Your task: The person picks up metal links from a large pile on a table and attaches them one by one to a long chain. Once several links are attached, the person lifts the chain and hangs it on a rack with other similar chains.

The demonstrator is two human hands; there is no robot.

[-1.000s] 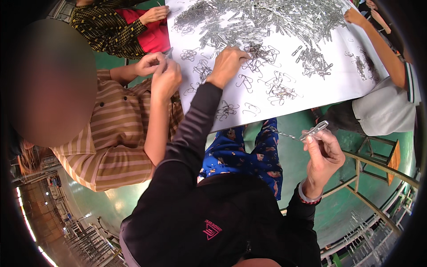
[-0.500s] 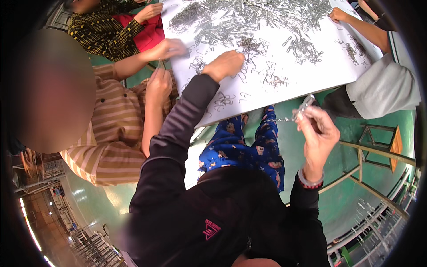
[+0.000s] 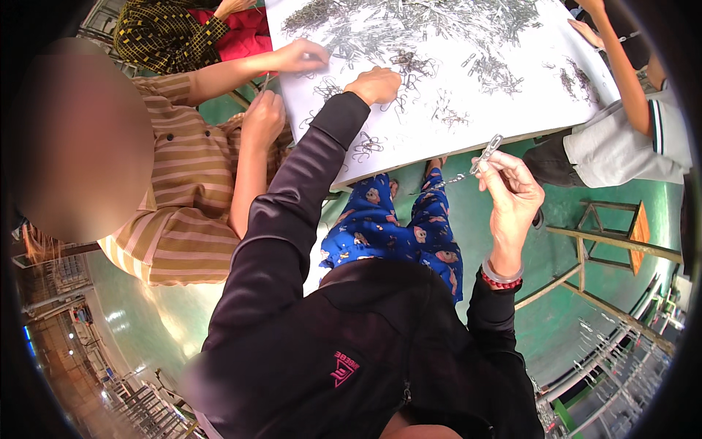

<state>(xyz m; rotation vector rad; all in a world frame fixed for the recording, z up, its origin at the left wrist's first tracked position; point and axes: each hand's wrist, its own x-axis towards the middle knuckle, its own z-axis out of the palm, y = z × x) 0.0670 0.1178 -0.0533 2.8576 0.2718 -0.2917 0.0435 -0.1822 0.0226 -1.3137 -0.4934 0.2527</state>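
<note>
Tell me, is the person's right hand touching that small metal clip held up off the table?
Touching. The head view shows the right hand raised beside the white table, its fingertips pinching the lower end of the metal clip, with no gap between them.

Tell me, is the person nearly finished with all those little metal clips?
Not nearly. Done so far: a short chain of clips hangs from the right hand, which pinches one metal clip at its top. In hand: the left hand rests on the white table, reaching among small bunches of loose clips. Left: a big heap of clips covers the far side of the table.
</note>
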